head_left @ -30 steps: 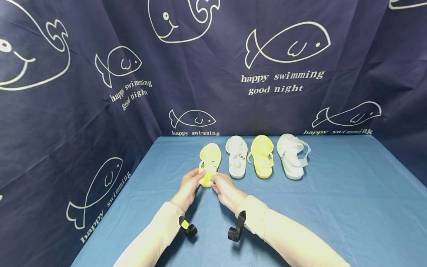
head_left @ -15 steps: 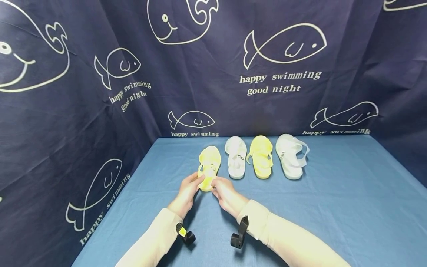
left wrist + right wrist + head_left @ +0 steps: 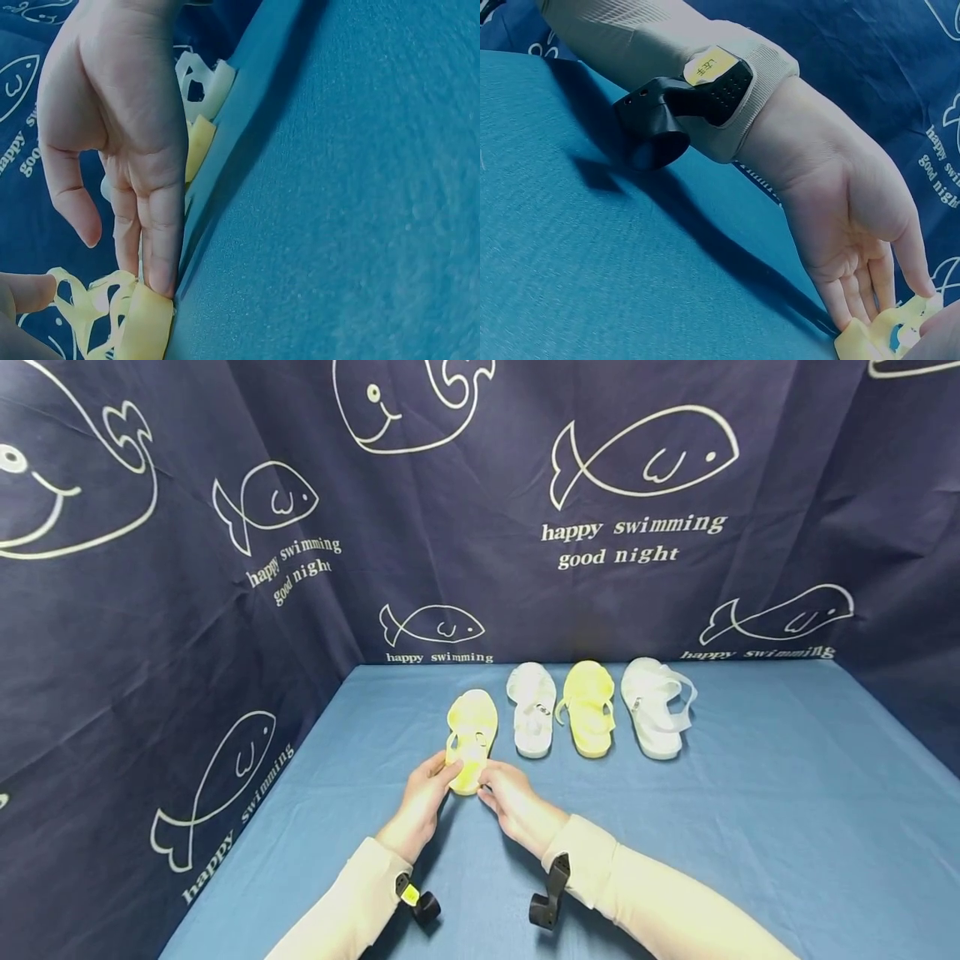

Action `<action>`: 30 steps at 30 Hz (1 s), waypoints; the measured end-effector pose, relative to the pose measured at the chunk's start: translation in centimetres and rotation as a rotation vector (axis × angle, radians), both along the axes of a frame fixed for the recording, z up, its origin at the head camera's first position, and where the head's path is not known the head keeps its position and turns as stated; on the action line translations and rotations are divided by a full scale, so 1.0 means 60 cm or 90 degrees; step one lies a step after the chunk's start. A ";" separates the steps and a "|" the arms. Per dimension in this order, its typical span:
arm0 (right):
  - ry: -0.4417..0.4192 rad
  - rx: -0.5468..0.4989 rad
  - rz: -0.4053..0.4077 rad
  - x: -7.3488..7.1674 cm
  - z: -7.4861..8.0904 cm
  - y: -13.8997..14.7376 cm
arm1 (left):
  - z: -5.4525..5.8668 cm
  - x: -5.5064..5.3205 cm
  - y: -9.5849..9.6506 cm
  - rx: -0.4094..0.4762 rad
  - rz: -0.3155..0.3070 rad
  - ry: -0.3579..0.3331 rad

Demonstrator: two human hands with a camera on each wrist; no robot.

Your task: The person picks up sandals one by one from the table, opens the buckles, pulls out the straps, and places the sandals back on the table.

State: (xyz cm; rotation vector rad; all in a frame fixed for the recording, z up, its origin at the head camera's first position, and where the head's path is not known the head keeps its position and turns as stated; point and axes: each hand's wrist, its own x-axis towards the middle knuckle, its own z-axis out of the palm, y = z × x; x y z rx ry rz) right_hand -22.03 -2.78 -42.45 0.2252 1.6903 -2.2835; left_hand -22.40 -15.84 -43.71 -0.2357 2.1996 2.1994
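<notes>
A yellow strappy sandal (image 3: 472, 727) lies with its heel end toward me, between both hands. My left hand (image 3: 422, 797) holds the near left side; in the right wrist view, the left hand (image 3: 847, 195) has its thumb on a strap and fingers along the sandal (image 3: 862, 341). On the other side, my right hand (image 3: 521, 806) touches the heel. The left wrist view shows that right hand (image 3: 124, 127) with straight fingers against the sole edge of the sandal (image 3: 146, 322), its thumb apart from it. Part of the sole is hidden by fingers.
Right of the held sandal stand a white sandal (image 3: 532, 689), another yellow sandal (image 3: 588, 685) and a second white sandal (image 3: 648, 693), in a row along the back of the blue cloth-covered table (image 3: 750, 827). Dark blue printed curtains (image 3: 480, 527) enclose the back and left.
The held yellow sandal has slid a little toward me, along with both hands. My right forearm has shifted slightly to the right. The other sandals stay where they were.
</notes>
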 end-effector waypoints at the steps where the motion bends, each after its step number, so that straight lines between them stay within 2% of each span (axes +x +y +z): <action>1: 0.001 -0.001 0.002 0.001 0.001 0.000 | 0.001 0.000 0.000 0.000 -0.001 0.001; 7: 0.006 -0.007 0.003 0.005 0.006 0.001 | 0.004 0.002 -0.002 0.002 -0.004 0.000; 12: 0.001 0.001 -0.005 0.014 0.001 0.001 | 0.006 0.013 -0.004 0.012 -0.013 -0.010; 17: 0.003 0.006 0.002 0.023 -0.002 0.002 | 0.005 0.024 -0.005 0.020 -0.026 0.000; 30: -0.007 0.006 -0.010 0.047 0.006 0.004 | 0.003 0.045 -0.004 0.012 -0.026 -0.002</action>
